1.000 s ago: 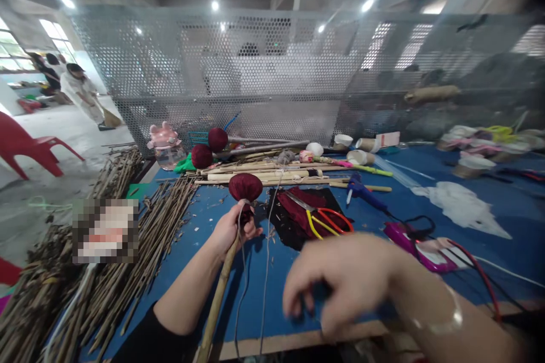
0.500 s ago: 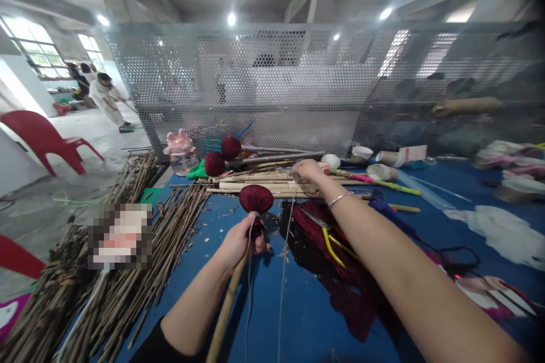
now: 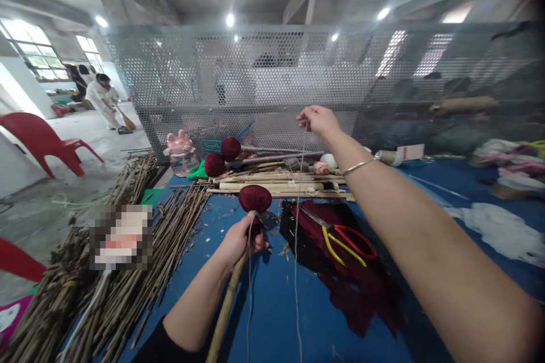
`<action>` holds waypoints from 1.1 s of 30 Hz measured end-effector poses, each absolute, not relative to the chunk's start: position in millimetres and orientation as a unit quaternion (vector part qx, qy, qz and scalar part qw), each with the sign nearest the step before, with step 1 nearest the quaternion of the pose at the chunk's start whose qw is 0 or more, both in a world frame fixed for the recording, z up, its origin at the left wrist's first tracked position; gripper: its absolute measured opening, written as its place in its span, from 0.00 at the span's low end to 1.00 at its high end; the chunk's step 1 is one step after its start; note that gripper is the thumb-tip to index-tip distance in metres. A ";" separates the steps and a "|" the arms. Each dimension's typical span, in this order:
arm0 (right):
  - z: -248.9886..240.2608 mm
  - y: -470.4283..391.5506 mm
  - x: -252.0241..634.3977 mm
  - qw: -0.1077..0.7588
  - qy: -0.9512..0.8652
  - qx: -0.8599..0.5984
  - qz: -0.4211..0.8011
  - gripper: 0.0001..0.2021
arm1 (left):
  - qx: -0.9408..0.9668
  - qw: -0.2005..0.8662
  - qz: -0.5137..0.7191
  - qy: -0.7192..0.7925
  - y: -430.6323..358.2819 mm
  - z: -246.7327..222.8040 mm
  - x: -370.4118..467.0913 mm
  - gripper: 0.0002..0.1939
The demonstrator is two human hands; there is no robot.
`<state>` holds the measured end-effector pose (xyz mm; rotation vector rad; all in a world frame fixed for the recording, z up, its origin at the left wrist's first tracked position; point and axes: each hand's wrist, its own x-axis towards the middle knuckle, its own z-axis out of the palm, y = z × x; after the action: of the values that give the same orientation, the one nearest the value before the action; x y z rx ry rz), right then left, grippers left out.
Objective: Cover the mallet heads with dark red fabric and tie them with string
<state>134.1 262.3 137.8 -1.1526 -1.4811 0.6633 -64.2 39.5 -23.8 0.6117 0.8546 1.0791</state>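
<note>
In my left hand (image 3: 244, 238) is a wooden stick (image 3: 225, 312) topped by a dark red cloth-covered ball (image 3: 254, 198). My fingers close round the gathered cloth just below the ball. Pale string shows at the neck, and one length hangs down past my wrist. My right hand (image 3: 317, 122) is raised in front of the mesh panel, its fingers pinched on a thin grey string (image 3: 297, 261) that runs down to the table's near side. Below that arm, scissors (image 3: 336, 235) with red and yellow handles lie on dark red cloth (image 3: 349, 300).
Bundled twigs (image 3: 166, 255) cover the left side of the blue table (image 3: 268, 317). At the back are bamboo sticks (image 3: 251, 187), two more red balls (image 3: 215, 164) and a pink-lidded jar (image 3: 181, 153). A perforated metal panel (image 3: 264, 91) stands behind. White plastic (image 3: 506, 232) lies to the right.
My right hand has risen from over the bamboo sticks to in front of the panel, drawing the string upward. The scissors are now uncovered. My left hand and the ball have hardly moved.
</note>
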 end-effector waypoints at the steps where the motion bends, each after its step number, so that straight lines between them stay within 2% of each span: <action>1: 148.0 257.0 133.8 0.562 -0.626 -0.466 0.273 0.11 | 0.278 0.729 0.491 0.388 39.3 -23.6 -64.1 0.20; 10: 239.1 177.6 134.4 0.627 -0.688 -0.308 0.197 0.14 | 0.282 0.728 0.488 0.391 37.6 -21.1 -64.5 0.20; 15: 256.3 92.0 128.9 0.666 -0.715 -0.177 0.118 0.11 | 0.263 0.730 0.495 0.391 37.5 -18.4 -64.5 0.18; 17: 238.7 53.2 121.0 0.682 -0.711 -0.145 0.095 0.10 | 0.243 0.748 0.487 0.380 36.5 -14.2 -64.3 0.17; 19: 201.6 20.1 110.4 0.624 -0.758 -0.172 0.077 0.09 | 0.222 0.781 0.470 0.346 34.7 -9.9 -64.2 0.16; 23: 85.3 -16.3 87.7 0.283 -0.926 -0.243 0.061 0.09 | 0.191 0.829 0.451 0.271 29.5 -6.3 -63.7 0.15; 26: 7.0 -29.2 74.0 0.178 -0.936 -0.303 0.028 0.10 | 0.194 0.857 0.402 0.258 26.1 -6.6 -63.6 0.16; 29: -24.7 -43.0 71.3 0.147 -0.935 -0.316 0.062 0.11 | 0.193 0.860 0.397 0.255 25.8 -5.6 -65.9 0.16; 33: -11.1 -38.1 107.6 0.219 -0.883 -0.407 0.082 0.14 | 0.205 0.863 0.413 0.207 30.6 -0.9 -75.6 0.15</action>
<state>107.6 -38.1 -11.1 -1.1260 -2.4427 0.2264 -75.6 30.6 -0.9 0.4303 0.4338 0.8651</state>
